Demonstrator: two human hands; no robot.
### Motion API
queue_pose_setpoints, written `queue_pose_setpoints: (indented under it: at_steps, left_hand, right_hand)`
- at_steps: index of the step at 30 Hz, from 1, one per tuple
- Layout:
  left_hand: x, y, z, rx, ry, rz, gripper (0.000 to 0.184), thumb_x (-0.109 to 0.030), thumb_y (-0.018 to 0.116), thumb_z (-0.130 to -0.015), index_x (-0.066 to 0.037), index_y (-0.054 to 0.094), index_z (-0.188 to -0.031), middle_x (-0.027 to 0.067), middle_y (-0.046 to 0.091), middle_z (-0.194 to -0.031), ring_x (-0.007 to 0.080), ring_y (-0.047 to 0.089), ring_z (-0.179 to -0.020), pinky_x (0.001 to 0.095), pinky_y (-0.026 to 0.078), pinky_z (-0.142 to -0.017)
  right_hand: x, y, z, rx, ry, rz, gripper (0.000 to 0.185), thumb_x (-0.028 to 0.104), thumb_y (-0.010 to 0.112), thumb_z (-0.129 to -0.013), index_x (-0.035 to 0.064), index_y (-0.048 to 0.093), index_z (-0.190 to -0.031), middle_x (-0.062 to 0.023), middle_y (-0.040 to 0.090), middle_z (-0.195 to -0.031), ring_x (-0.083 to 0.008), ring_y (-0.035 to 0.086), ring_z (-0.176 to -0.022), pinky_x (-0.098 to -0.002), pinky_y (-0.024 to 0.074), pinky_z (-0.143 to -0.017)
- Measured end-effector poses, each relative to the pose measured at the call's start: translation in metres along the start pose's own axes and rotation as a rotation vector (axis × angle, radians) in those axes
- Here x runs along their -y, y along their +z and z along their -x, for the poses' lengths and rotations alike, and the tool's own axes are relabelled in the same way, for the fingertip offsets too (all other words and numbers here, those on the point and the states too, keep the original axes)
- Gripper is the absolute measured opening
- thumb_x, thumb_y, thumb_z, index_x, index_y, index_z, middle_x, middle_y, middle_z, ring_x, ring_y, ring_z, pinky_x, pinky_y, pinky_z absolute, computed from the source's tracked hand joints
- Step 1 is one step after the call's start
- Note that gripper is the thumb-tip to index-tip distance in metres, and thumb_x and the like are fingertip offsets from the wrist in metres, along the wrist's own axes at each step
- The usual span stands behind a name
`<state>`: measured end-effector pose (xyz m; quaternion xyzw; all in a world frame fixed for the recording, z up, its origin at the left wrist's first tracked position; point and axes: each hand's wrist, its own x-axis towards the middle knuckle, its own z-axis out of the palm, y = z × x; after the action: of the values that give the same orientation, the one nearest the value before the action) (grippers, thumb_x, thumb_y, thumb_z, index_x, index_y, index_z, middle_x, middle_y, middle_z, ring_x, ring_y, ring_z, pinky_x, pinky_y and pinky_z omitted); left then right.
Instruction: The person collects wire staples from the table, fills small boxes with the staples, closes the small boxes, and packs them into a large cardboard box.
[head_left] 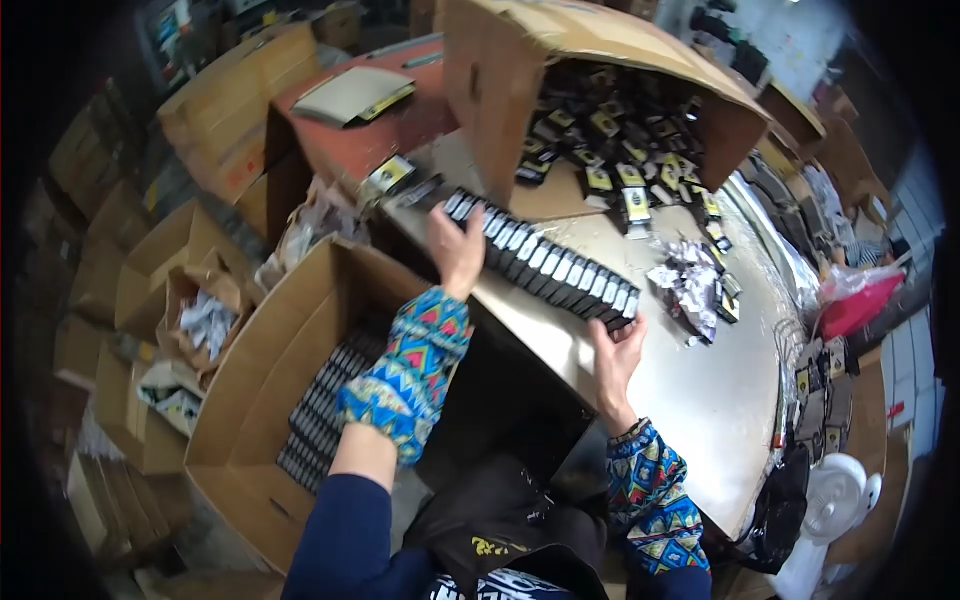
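Observation:
A long row of small black boxes with white labels (545, 265) lies along the near edge of the metal tabletop (715, 430). My left hand (457, 250) grips the row's far left end, thumb and fingers closed around it. At the opposite end my right hand (618, 362) presses the last box, its thumb on the near side and its fingers partly hidden. Both forearms wear colourful patterned sleeves. Below my left arm, an open cardboard box (232, 420) holds stacked rows of similar black boxes (325, 410).
A large cardboard box (490, 110) tipped on its side spills loose black-and-yellow packets (635, 205) onto the table. Crumpled silver wrapping (688, 290) lies right of the row. A white fan (835, 500) stands at lower right. More cartons (240, 110) crowd the left.

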<state>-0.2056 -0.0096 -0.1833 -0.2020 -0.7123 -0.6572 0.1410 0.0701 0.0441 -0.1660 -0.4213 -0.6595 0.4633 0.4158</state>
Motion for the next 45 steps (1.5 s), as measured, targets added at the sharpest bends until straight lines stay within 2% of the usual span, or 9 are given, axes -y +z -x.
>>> queue_pose_setpoints:
  at_steps: [12, 20, 26, 29, 33, 37, 42, 44, 45]
  left_hand:
    - [0.076, -0.335, 0.067, -0.485, -0.391, -0.221, 0.051, -0.033, 0.071, -0.088, 0.004, 0.054, -0.118, 0.0218, 0.065, -0.112, 0.0348, 0.061, -0.106, 0.0443, 0.045, -0.095]
    - [0.173, -0.497, 0.136, -0.026, -0.975, -0.992, 0.065, -0.046, 0.069, -0.078, -0.002, 0.055, -0.123, 0.024, 0.057, -0.129, 0.0468, 0.047, -0.124, 0.052, 0.04, -0.106]
    - [0.194, -0.514, 0.16, 0.178, -0.877, -1.255, 0.056, -0.037, 0.073, -0.078, -0.003, 0.056, -0.119, 0.0162, 0.053, -0.131, 0.0405, 0.043, -0.128, 0.0583, 0.048, -0.092]
    - [0.201, -0.517, 0.17, 0.194, -0.728, -1.367, 0.046, -0.032, 0.073, -0.073, -0.007, 0.057, -0.109, 0.0115, 0.054, -0.12, 0.0335, 0.048, -0.118, 0.0542, 0.05, -0.08]
    - [0.232, -0.509, 0.197, 0.086, -0.631, -1.51, 0.047, -0.031, 0.064, -0.07, -0.004, 0.062, -0.108, 0.0201, 0.06, -0.12, 0.0396, 0.053, -0.117, 0.0545, 0.05, -0.083]
    - [0.296, -0.512, 0.232, 0.166, -0.712, -1.072, 0.073, -0.039, 0.063, -0.085, -0.002, 0.042, -0.144, 0.0222, 0.036, -0.152, 0.0412, 0.03, -0.143, 0.0586, 0.043, -0.101]
    - [0.243, -0.494, 0.242, 0.339, -0.683, -1.149, 0.072, -0.046, 0.055, -0.097, -0.009, 0.03, -0.154, 0.0104, 0.016, -0.164, 0.0341, 0.014, -0.151, 0.062, 0.022, -0.116]
    - [0.243, -0.478, 0.28, 0.199, -0.643, -1.114, 0.076, -0.048, 0.058, -0.095, -0.007, 0.031, -0.153, 0.0141, 0.02, -0.162, 0.0356, 0.019, -0.149, 0.0611, 0.023, -0.115]
    - [0.24, -0.467, 0.291, -0.021, -0.83, -1.06, 0.077, -0.048, 0.059, -0.094, -0.007, 0.032, -0.152, 0.0151, 0.024, -0.16, 0.0366, 0.021, -0.147, 0.0601, 0.024, -0.115]
  right_hand:
    - [0.061, 0.142, 0.111, 0.722, -0.162, 0.175, 0.059, 0.014, 0.076, -0.079, -0.0044, 0.05, -0.129, -0.0201, 0.067, -0.114, -0.0227, 0.068, -0.097, -0.0344, 0.0535, -0.085]
    - [-0.017, 0.252, 0.243, 1.356, 0.952, 0.341, 0.019, 0.012, 0.069, -0.081, -0.0027, 0.059, -0.087, -0.0139, 0.063, -0.078, -0.0222, 0.063, -0.065, -0.0298, 0.0493, -0.054]
    - [-0.218, 0.24, 0.384, 1.325, 1.735, 0.355, 0.015, 0.009, 0.065, -0.078, 0.0014, 0.059, -0.09, -0.0109, 0.064, -0.082, -0.0253, 0.062, -0.071, -0.0352, 0.0555, -0.067]
    - [-0.181, 0.252, 0.422, 1.265, 1.733, 0.337, 0.017, 0.008, 0.063, -0.084, 0.0006, 0.06, -0.099, -0.0147, 0.065, -0.101, -0.0269, 0.062, -0.099, -0.0356, 0.0521, -0.086]
    - [-0.189, 0.249, 0.405, 2.123, 0.038, 0.113, 0.031, 0.01, 0.065, -0.091, 0.0009, 0.056, -0.119, -0.0148, 0.064, -0.106, -0.0233, 0.06, -0.103, -0.0347, 0.0507, -0.088]
    - [-0.243, 0.262, 0.402, 1.833, 1.564, 0.067, 0.041, 0.022, 0.052, -0.101, -0.0018, 0.051, -0.135, -0.0157, 0.061, -0.124, -0.0275, 0.059, -0.113, -0.036, 0.0495, -0.097]
    - [-0.315, 0.265, 0.401, 2.347, 0.476, 0.511, 0.037, 0.029, 0.062, -0.095, -0.005, 0.064, -0.11, -0.0199, 0.07, -0.1, -0.0331, 0.067, -0.094, -0.0394, 0.0544, -0.083]
    - [-0.305, 0.273, 0.418, 1.991, 0.721, 1.096, 0.038, 0.035, 0.067, -0.091, -0.003, 0.065, -0.094, -0.0154, 0.072, -0.083, -0.0315, 0.069, -0.068, -0.038, 0.0575, -0.06]
    - [-0.291, 0.276, 0.412, 2.114, 0.167, 1.044, 0.039, 0.036, 0.067, -0.091, -0.0031, 0.066, -0.09, -0.0144, 0.071, -0.078, -0.0293, 0.069, -0.064, -0.0364, 0.0565, -0.057]
